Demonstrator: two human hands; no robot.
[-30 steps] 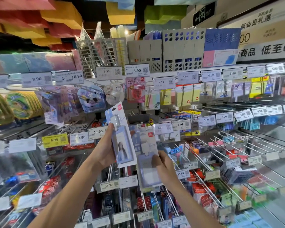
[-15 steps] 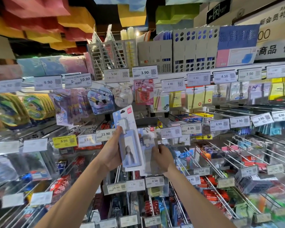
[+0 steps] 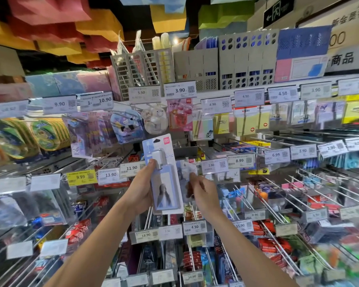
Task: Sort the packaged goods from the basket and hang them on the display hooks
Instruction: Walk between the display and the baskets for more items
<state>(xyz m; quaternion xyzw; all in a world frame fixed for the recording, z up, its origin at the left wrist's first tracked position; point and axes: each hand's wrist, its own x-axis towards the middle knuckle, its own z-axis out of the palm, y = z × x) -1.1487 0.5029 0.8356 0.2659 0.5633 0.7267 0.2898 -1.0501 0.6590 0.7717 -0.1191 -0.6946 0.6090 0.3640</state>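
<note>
Retail stationery aisle, seen from the head camera. The blue carded package (image 3: pixel 167 189), upright and tilted slightly left, serves as the reference object. The left hand (image 3: pixel 140 191) grips its left edge, the thumb pressed on the front beside the white clip and the remaining fingers hidden behind the card. Just right of the package, the right hand (image 3: pixel 204 195) is raised to a second, clear package (image 3: pixel 184 168). Its fingers (image 3: pixel 193 176) are loosely curled and touch that package's lower edge, but blur makes it impossible to tell whether they pinch it.

Behind and to both sides of the blue package, rows of wire display hooks (image 3: pixel 311 195) carry hanging goods, each hook fronted by a price tag. The 11.90 tag (image 3: pixel 131 168) lies just left of the package, with a yellow 9.99 tag (image 3: pixel 81 177) further left. Above it, a white shelf (image 3: pixel 216 92) bears grey file holders (image 3: pixel 247 59). Well above, coloured paper bags (image 3: pixel 50 15) hang overhead, with a dark exit sign (image 3: pixel 278 11) at upper right.
</note>
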